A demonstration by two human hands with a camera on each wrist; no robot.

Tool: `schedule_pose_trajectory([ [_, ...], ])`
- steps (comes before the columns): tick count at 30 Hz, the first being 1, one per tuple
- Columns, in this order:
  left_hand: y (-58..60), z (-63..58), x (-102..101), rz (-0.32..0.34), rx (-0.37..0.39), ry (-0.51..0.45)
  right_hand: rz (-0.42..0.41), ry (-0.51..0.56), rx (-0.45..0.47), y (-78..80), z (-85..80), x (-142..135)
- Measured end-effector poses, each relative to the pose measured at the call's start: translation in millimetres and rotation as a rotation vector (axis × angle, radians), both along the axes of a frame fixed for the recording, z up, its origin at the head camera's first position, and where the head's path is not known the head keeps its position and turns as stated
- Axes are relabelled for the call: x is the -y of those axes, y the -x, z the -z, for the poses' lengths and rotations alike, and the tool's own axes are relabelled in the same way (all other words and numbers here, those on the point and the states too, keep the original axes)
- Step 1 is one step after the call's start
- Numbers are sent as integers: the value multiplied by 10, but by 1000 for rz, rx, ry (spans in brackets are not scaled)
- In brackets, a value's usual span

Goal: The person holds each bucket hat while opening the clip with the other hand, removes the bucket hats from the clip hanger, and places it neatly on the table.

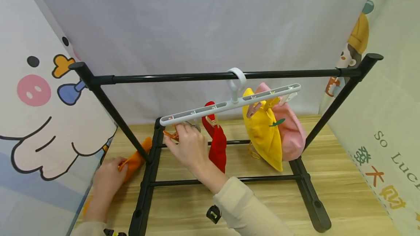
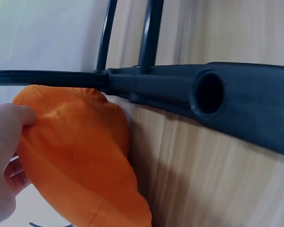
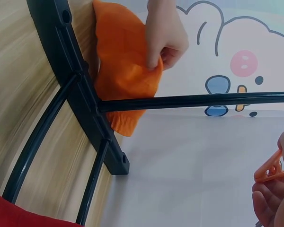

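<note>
My left hand (image 1: 108,181) pinches the edge of an orange cloth hat (image 2: 80,142) with stitched seams. The hat hangs soft and folded beside the rack's left leg, low over the wooden surface. Up at the lower left end of a white hanger (image 1: 242,101), my right hand (image 1: 191,146) grips an orange clothespin (image 3: 270,171) between thumb and fingers. The hanger tilts, its right end higher. Right of that hand, a beige clothespin (image 1: 211,121) holds a red cloth piece (image 1: 218,150). A yellow cloth hat (image 1: 262,130) with a green leaf and a pink cloth hat (image 1: 292,134) hang farther right.
The black rack (image 1: 170,78) carries the hanger on its top bar and stands on a wood-grain surface (image 1: 265,207). Its slanted left post separates the two hands. Printed cloth panels (image 1: 32,126) stand at both sides, with a pale curtain (image 1: 203,24) behind.
</note>
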State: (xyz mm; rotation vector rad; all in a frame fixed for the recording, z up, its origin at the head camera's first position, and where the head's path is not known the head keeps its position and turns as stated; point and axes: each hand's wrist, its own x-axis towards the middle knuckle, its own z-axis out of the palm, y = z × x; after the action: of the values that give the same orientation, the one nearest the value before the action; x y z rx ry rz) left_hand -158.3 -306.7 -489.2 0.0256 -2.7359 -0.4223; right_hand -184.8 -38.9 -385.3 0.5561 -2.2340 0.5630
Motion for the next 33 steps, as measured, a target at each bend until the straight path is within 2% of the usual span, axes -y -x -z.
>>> schedule_pose_trajectory([
  [7, -99, 115, -51, 20, 46, -22, 4, 1, 4, 3, -6, -9],
  [10, -111, 175, -49, 15, 81, -13, 3, 3, 8, 5, -4, -16],
  [13, -110, 223, -41, 9, 153, -15, 2, 2, 14, 4, -9, -21],
  [21, -62, 336, -38, 34, 336, -28, -5, 4, 4, 0, -17, -17],
  [27, -6, 392, -31, 50, 370, -25, -14, 5, 12, -9, -18, -8],
  [33, 81, 462, -44, 111, 442, -32, -2, 0, 13, -16, -12, 4],
])
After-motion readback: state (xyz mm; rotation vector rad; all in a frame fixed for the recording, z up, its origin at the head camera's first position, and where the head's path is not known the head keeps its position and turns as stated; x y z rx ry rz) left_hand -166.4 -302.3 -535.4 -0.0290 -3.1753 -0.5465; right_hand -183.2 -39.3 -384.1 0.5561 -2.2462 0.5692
